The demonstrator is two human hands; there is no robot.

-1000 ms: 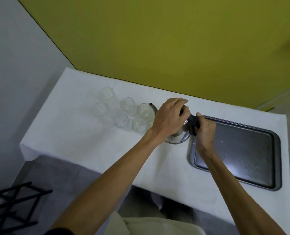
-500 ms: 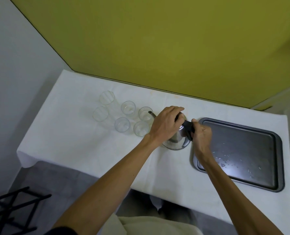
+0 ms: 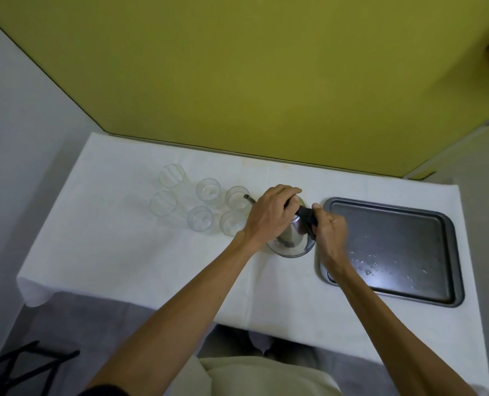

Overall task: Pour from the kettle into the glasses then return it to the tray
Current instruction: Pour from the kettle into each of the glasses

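A steel kettle (image 3: 293, 238) with a black handle is tilted left, its thin spout over the nearest back-row glass (image 3: 236, 198). My right hand (image 3: 329, 228) grips the black handle. My left hand (image 3: 271, 215) lies over the kettle's top, pressing on the lid. Several clear glasses stand in two rows left of the kettle, among them one at the front right (image 3: 231, 226) and one at the far left (image 3: 163, 203). The dark metal tray (image 3: 449, 252) lies to the right with water drops on it and nothing standing on it.
A white cloth covers the table (image 3: 117, 252), which butts against a yellow-green wall (image 3: 266, 81). A black metal rack (image 3: 14, 364) stands on the floor at the lower left. Pale fabric (image 3: 266, 375) shows near the table's front edge.
The kettle and both hands have shifted slightly right and nearer, with the spout staying at the right-hand glasses. The view has tilted a little, showing more wall.
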